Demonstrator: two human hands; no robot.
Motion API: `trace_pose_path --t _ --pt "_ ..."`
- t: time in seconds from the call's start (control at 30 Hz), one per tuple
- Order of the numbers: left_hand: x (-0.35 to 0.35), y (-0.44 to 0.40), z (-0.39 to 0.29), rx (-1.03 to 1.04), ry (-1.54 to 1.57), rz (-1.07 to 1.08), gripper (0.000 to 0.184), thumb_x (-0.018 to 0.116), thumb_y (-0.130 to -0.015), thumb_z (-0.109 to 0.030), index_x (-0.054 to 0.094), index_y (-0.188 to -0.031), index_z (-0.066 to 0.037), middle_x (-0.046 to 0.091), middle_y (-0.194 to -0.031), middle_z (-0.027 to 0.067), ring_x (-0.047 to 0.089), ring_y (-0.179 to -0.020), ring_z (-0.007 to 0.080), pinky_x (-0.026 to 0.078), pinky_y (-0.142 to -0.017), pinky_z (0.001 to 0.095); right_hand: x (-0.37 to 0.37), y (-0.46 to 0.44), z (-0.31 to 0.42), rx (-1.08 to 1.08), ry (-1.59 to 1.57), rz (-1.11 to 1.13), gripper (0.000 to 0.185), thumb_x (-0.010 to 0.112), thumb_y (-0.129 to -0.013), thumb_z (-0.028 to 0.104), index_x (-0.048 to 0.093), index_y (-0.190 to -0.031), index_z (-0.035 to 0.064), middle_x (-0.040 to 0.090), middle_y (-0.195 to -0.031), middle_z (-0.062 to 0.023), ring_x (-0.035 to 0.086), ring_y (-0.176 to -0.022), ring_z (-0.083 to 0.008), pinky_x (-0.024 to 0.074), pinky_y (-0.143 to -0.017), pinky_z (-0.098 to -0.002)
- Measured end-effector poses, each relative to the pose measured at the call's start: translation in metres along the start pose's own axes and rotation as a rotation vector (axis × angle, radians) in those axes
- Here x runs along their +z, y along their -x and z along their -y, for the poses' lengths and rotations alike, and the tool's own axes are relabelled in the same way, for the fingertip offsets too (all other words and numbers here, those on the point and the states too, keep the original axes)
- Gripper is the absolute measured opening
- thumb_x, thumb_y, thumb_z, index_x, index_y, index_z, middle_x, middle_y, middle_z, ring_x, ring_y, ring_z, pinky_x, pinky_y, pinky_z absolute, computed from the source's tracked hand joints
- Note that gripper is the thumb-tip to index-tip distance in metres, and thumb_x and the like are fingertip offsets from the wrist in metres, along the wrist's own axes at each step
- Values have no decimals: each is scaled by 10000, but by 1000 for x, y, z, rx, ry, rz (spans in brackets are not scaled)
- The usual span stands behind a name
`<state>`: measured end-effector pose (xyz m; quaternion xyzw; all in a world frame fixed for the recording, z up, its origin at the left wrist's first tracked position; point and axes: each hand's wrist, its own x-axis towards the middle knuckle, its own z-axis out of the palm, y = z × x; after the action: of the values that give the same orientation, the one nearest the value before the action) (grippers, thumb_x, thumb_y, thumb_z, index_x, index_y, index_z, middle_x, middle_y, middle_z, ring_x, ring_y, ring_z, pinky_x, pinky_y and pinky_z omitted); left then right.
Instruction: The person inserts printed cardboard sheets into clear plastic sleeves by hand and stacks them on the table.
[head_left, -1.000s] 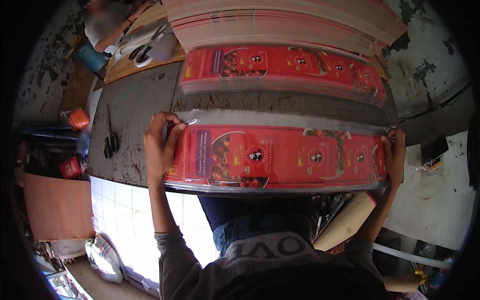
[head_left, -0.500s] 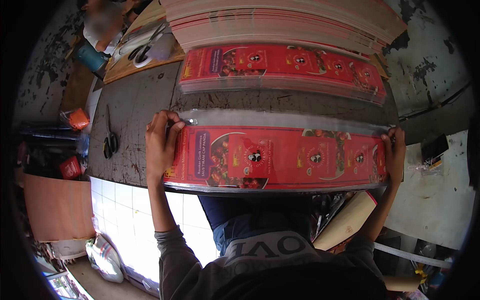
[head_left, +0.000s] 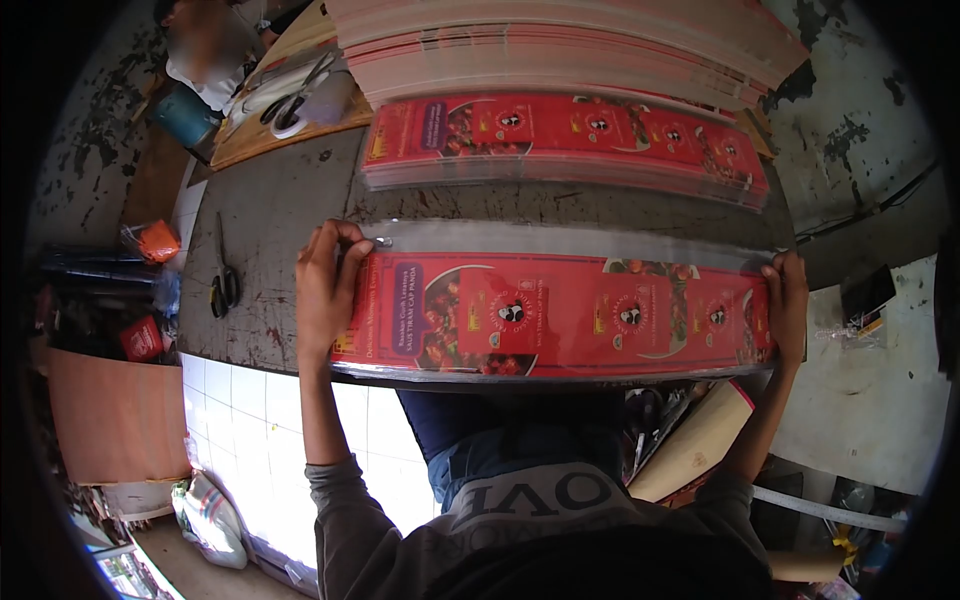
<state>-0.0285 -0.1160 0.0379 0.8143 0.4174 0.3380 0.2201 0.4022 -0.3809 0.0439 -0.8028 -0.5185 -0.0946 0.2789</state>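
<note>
Some orange plastic (head_left: 158,241) lies at the far left, near a flaking wall. Next comes a person (head_left: 222,90) in white behind a wooden board (head_left: 236,148), then scissors (head_left: 223,288) on the grey table (head_left: 285,200) (its top scuffed and streaked rusty brown). The left hand (head_left: 330,275) touches the left end of a red printed strip (head_left: 570,310), which lies along the table's near edge, clear plastic showing beyond its far side. Thumb and forefinger sit close together; I cannot tell whether they pinch or merely press. Behind, well apart, is a stack of similar strips (head_left: 570,130). The right hand (head_left: 787,300) curls at the strip's right end, its pinch equally unclear. Farther right stands a pale panel (head_left: 880,390). Compared with a second ago, hands and strip have hardly shifted; the print looks less hazy, and the person's forearm no longer stretches along the board.
</note>
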Motion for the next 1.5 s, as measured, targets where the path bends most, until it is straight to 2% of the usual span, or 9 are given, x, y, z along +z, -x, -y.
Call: trace_pose_path --t 0.17,0.33,0.43,0.63,0.87,1.07,1.27,1.43,1.5 --pt "-8 2 -2 -23 104 86 229 571 -851 -217 539 -972 -25 582 -861 132 587 -816 275 391 -820 398 1 2 15 -44 108 -37 154 545 -819 71 491 -939 -9 506 -893 -177 488 -838 -359 389 -733 -397" --pt "6 27 -61 248 -434 127 528 509 -839 -386 447 -1247 -57 369 -1362 140 307 -1296 288 269 -1026 499 24 16 103 -125 -4 68 372 587 -810 160 496 -1146 28 499 -1185 -181 473 -1106 -334 372 -933 -395" --pt "35 45 -98 397 -263 388 600 493 -860 -365 360 -1318 -1 282 -1417 164 252 -1325 295 225 -1047 497 43 24 181 -345 -163 306 629 571 -784 430 438 -1257 38 385 -1355 -123 345 -1270 -278 272 -1030 -440" --pt "45 44 -98 383 -348 418 602 456 -876 -373 318 -1366 -52 279 -1427 139 209 -1336 334 163 -1071 495 54 32 199 -471 -44 490 846 339 -765 658 338 -1347 44 305 -1415 -108 243 -1328 -280 147 -1066 -493" --pt "34 42 -92 297 -342 449 616 554 -814 -369 372 -1349 -123 314 -1417 89 218 -1327 348 173 -1068 518 26 26 151 -320 93 464 812 482 -720 611 369 -1343 103 322 -1403 -104 267 -1313 -292 188 -1060 -494" --pt "24 38 -80 144 -236 390 663 669 -737 -238 397 -1335 -144 330 -1412 60 213 -1333 327 192 -1076 504 1 25 65 -29 202 356 602 524 -797 357 381 -1346 158 274 -1434 -106 239 -1326 -308 199 -1066 -472" --pt "1 29 -36 20 -551 203 521 557 -816 -419 462 -1292 -230 384 -1384 1 321 -1301 228 223 -1055 516 -10 18 31 13 86 255 574 536 -776 264 417 -1317 118 302 -1422 -122 298 -1297 -324 242 -1056 -424" --pt "-15 21 -24 107 -398 203 438 572 -828 -307 519 -1234 -152 454 -1322 59 403 -1240 263 270 -1041 470 -16 14 12 49 17 133 466 612 -744 159 533 -1195 75 434 -1316 -125 470 -1153 -298 404 -909 -348" --pt "-20 15 -17 178 -449 175 359 523 -862 -256 549 -1175 -82 515 -1209 128 508 -1102 317 422 -907 421 -19 10 9 63 37 94 439 646 -708 107 566 -1137 64 494 -1218 -110 531 -1026 -259 444 -798 -300"
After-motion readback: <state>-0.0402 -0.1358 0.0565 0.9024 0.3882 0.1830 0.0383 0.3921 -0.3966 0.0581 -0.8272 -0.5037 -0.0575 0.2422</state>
